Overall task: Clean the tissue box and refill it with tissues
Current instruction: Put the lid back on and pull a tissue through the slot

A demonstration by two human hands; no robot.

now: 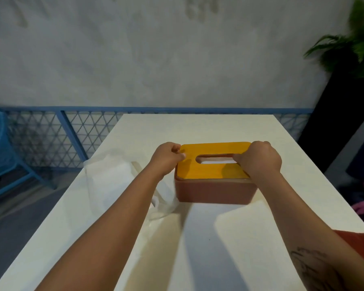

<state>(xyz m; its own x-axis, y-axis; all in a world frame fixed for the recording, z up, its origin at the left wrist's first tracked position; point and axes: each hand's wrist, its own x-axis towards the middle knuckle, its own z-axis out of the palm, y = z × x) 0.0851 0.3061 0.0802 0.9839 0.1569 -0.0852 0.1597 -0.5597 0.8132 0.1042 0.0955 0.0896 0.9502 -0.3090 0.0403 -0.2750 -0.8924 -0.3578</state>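
A brown tissue box (pixel 215 191) stands in the middle of the white table (pixel 198 238). Its yellow lid (pixel 210 166) lies on top, with white tissue showing through the oval slot (pixel 215 160). My left hand (pixel 166 158) grips the lid's left edge. My right hand (pixel 259 159) holds the lid's right end, thumb at the slot's right end. Both hands are closed on the lid.
A clear plastic bag with white tissues (pixel 118 179) lies on the table left of the box. A red cloth (pixel 359 241) pokes in at the table's right edge. A blue chair (pixel 2 152) and blue lattice railing (pixel 51 135) stand left, a potted plant (pixel 349 59) right.
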